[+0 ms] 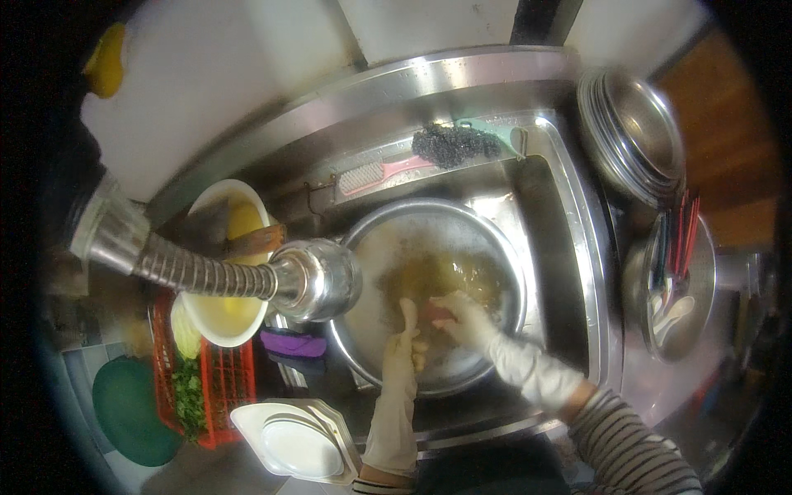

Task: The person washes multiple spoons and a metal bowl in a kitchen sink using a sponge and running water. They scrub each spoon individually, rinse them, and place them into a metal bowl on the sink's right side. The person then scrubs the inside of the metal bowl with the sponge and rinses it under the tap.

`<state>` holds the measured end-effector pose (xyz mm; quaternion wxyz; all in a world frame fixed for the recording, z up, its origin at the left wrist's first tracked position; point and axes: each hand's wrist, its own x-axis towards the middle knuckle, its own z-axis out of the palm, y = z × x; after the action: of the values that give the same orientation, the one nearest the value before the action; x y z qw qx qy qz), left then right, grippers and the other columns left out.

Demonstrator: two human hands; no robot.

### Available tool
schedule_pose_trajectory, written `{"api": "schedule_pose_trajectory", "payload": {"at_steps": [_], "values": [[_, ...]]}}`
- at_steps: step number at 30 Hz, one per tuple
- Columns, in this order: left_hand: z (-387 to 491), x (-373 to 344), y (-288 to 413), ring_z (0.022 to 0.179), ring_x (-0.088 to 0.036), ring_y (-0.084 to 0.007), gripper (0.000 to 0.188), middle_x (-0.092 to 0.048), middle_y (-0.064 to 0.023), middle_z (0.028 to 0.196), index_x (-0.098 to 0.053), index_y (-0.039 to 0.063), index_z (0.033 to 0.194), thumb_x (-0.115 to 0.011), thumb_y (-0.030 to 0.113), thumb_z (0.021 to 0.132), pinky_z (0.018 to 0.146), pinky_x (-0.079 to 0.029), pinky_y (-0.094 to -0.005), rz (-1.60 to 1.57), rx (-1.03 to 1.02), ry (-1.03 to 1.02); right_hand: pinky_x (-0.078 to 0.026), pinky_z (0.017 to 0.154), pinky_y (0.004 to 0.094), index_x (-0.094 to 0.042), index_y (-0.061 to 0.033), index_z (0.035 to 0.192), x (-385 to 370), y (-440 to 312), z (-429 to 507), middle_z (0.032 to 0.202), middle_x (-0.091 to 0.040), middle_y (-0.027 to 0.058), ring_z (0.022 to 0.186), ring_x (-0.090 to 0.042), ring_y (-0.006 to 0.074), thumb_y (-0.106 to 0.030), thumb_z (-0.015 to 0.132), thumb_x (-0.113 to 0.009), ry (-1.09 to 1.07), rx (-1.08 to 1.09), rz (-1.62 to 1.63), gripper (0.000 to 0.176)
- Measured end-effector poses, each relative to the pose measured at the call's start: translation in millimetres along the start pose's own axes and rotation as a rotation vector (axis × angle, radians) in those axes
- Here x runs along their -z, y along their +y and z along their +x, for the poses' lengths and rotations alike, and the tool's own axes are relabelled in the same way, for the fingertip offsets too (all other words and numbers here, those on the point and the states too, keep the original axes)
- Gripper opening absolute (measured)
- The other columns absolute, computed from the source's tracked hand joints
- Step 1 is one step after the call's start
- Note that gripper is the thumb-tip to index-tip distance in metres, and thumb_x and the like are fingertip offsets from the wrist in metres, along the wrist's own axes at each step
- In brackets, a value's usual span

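Note:
Both my hands wear pale rubber gloves and are over a wide round metal basin [523,278] holding cloudy, brownish water, set in a stainless steel sink. My left hand [405,356] is closed around a slim white piece, which looks like a soup spoon [408,312], with its end pointing up. To the right of it, my right hand [467,318] grips a reddish pad or cloth [438,312], partly covered by the fingers. The two hands are close together but apart. Murky water and blur hide the basin's bottom.
A flexible faucet [210,272] reaches over the basin's left rim. Behind lie a pink brush [365,178] and dark scourer [451,145]. At right are stacked metal bowls [643,130] and a colander [705,303] with spoons and chopsticks. White plates [303,448] and a red crate [229,396] stand left.

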<state>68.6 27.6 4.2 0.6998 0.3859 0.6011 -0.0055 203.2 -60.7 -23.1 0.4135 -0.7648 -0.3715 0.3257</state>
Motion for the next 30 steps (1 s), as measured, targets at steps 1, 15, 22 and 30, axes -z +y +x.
{"api": "schedule_pose_trajectory", "payload": {"at_steps": [1, 15, 22, 30], "values": [[-3, -4, -3, 0.048, -0.044, -0.0087, 0.041, -0.055, -0.0046, 0.073, -0.053, 0.000, 0.108, -0.053, 0.039, 0.095, 0.041, -0.034, -0.0223, -0.033, 0.010, -0.048, -0.045, 0.085, 0.0396, -0.060, -0.0072, 0.117, -2, -8, -10, 0.112, -0.060, 0.0138, 0.099, -0.059, 0.0271, -0.021, 0.087, -0.063, 0.053, 0.134, -0.045, 0.033], [-15, 13, -14, 0.046, -0.044, -0.0069, 0.037, -0.051, 0.0004, 0.059, -0.059, 0.000, 0.094, -0.049, 0.036, 0.097, 0.039, -0.030, -0.0205, -0.100, 0.011, -0.008, -0.048, 0.089, 0.0373, -0.062, -0.0057, 0.116, -15, 32, 29, 0.115, -0.061, 0.0162, 0.102, -0.060, 0.0258, -0.019, 0.090, -0.061, 0.226, -0.397, 0.703, 0.029], [-16, -10, -23, 0.064, -0.059, -0.0173, 0.033, -0.064, -0.0089, 0.081, -0.060, 0.002, 0.107, -0.043, 0.029, 0.099, 0.057, -0.046, -0.0320, 0.206, -0.290, 0.082, -0.049, 0.082, 0.0402, -0.065, -0.0115, 0.112, -13, -15, -25, 0.098, -0.060, 0.0145, 0.099, -0.059, 0.0343, -0.019, 0.084, -0.065, -0.115, -0.027, 0.112, 0.029], [-41, -25, -21, 0.074, -0.062, -0.0359, 0.032, -0.063, -0.0238, 0.085, -0.061, 0.004, 0.112, -0.041, 0.025, 0.098, 0.069, -0.048, -0.0427, 0.679, -0.541, 0.317, -0.050, 0.077, 0.0380, -0.060, -0.0082, 0.102, -16, -29, 6, 0.097, -0.057, 0.0114, 0.089, -0.058, 0.0308, -0.016, 0.081, -0.064, 0.037, -0.003, -0.300, 0.023]]}}
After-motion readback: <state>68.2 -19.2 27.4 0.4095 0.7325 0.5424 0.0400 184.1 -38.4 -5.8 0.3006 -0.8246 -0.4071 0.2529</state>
